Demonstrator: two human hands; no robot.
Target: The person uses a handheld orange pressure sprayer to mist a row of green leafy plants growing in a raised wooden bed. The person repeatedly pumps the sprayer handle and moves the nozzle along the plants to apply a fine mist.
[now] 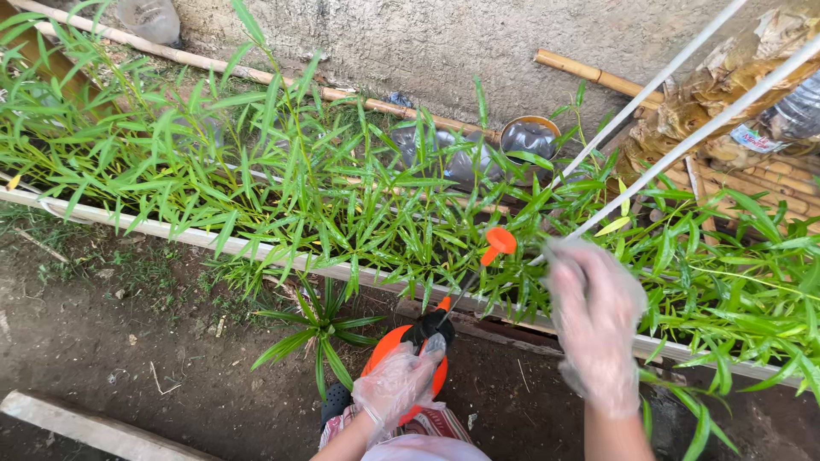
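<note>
My left hand (397, 384), in a thin clear plastic glove, is wrapped around the black grip of an orange hand sprayer (401, 363), fingers closed on it, the bottle body sitting low in front of my knees just above the bare soil. My right hand (595, 320), gloved the same way, is raised higher and further out, blurred; its fingers look loosely curled, and I cannot tell whether they hold anything, though it sits right where the two white rods (675, 102) come down out of the upper right.

From the black grip a thin dark wand runs up and to the right, ending in an orange nozzle (498, 243). So the sprayer's long axis slants from my left hand, low and near me, up and away toward the planter, and the nozzle points into the leaves. The nozzle tip lies between my two hands, nearer the right one, just to its left and a little above it.

Beyond the nozzle is a long planter with a pale edge board (213, 241) crossing the view on a slant, crowded with narrow-leaved green plants (282, 179). A small rosette plant (320, 329) grows on the soil on my side of the board, just left of the sprayer. Behind the planter lie bamboo poles (589, 75) along a rough concrete wall (444, 43), a dark round pot (530, 138) and, at the right, dry brown husks (717, 94).
</note>
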